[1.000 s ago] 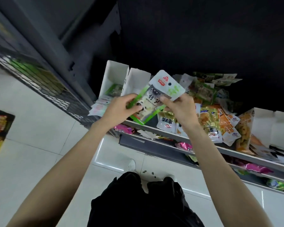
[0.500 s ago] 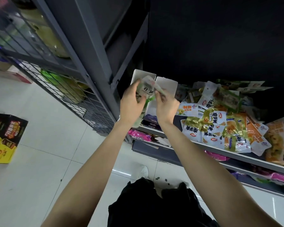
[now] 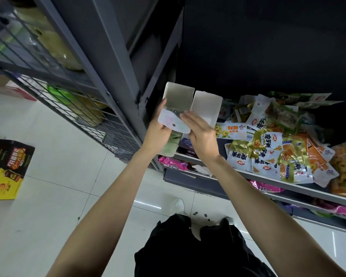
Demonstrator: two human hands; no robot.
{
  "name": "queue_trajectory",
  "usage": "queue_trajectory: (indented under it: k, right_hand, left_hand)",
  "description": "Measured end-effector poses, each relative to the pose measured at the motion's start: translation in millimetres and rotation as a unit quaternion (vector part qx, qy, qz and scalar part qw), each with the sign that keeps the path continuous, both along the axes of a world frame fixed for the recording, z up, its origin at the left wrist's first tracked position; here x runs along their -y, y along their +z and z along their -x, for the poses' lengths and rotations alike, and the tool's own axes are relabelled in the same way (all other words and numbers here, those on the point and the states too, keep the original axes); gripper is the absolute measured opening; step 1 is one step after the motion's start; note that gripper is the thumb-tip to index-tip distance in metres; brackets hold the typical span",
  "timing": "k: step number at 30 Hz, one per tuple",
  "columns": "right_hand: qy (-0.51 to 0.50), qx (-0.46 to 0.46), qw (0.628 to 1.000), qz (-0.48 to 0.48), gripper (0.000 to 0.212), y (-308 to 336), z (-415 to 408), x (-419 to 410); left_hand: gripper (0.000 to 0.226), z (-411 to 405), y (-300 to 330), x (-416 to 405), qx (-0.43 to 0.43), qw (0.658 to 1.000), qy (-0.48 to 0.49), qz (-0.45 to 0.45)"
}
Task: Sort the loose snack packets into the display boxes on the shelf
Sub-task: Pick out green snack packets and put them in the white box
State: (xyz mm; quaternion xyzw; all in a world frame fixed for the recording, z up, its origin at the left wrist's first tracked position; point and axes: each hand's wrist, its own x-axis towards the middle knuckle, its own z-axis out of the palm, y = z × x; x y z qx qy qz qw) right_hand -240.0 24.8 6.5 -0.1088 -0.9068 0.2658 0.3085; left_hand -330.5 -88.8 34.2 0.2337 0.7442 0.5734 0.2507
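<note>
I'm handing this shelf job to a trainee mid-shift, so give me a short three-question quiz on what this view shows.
1. True or false: both hands are on the white snack packet.
2. The packet is held over which display box: A) the leftmost display box, B) the second display box, C) the yellow carton on the floor?
3. Where do the loose packets lie relative to the two boxes?

Key
1. True: left hand and right hand.
2. A
3. To their right, on the same shelf.
</note>
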Motion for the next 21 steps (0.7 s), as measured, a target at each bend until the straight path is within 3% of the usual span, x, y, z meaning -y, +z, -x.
queue_trajectory:
  k: [4, 7, 9, 13, 17, 19, 21]
  right_hand:
    - [0.037, 0.126, 0.991, -0.031, 0.03, -11, 4, 5]
    - [0.026, 0.192, 0.975, -0.11, 0.018, -11, 10, 9]
    - [0.013, 0.257, 0.949, -0.183, 0.015, -7, 17, 13]
    - [0.044, 0.352, 0.918, -0.179, 0.036, -4, 24, 12]
    - [0.054, 0.314, 0.94, -0.122, 0.037, 2, 11, 5]
    - [0.047, 0.231, 0.97, -0.06, 0.029, 4, -6, 3]
    - [0.012, 0.155, 0.988, -0.004, 0.025, 8, -33, -3]
  left_hand:
    - [0.054, -12, -3, 13, -0.059, 0.99, 0.064, 0.113]
    - [0.037, -16, -9, 28, -0.297, 0.938, 0.043, 0.175]
    - [0.026, -12, -13, 28, -0.397, 0.892, 0.005, 0.217]
    - [0.022, 0, -20, 20, -0.4, 0.86, -0.115, 0.296]
    - [0.047, 3, -33, 22, -0.379, 0.838, -0.158, 0.358]
    - [0.068, 2, -35, 21, -0.38, 0.833, -0.178, 0.361]
    - [0.064, -5, -34, 18, -0.42, 0.835, -0.162, 0.315]
